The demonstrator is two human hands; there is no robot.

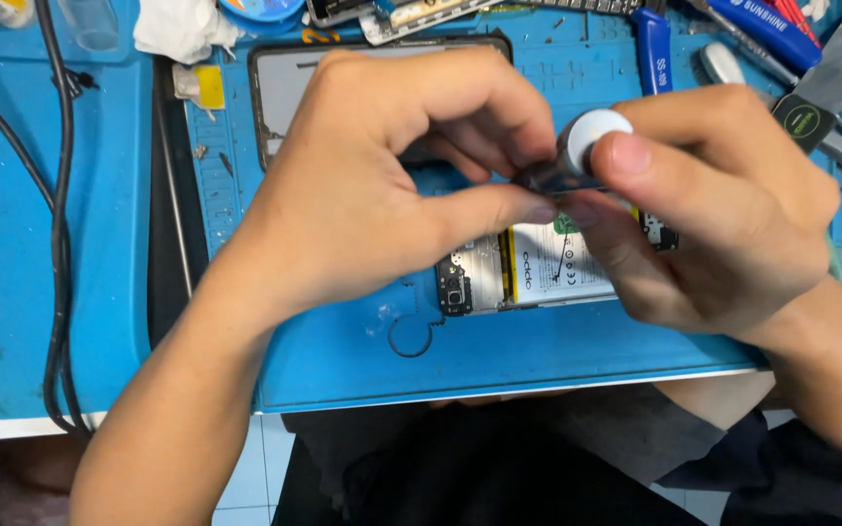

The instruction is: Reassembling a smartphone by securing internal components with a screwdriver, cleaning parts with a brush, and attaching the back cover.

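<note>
Head view looks down on a table (41, 292) covered by a blue work mat (499, 360), which fills most of the frame. On the mat, at about 5 o'clock from the frame's centre, lies an opened phone (528, 273) with its back already off: the white battery and a dark board at one end are bare. At 12 o'clock from it a dark phone screen panel (280, 88) lies flat, so the taking apart looks well underway; whether screws or parts inside remain fixed cannot be told, since the hands hide the middle.

My left hand (363, 195) arches over the phone, its grip narrow, thumb and forefinger pinched on the shaft of a small screwdriver (587, 146). My right hand (723, 214) closes on the same tool, forefinger beside its white round cap. Spare tools (762, 29) lie at 1 o'clock, black cables (56, 244) at 9 o'clock.
</note>
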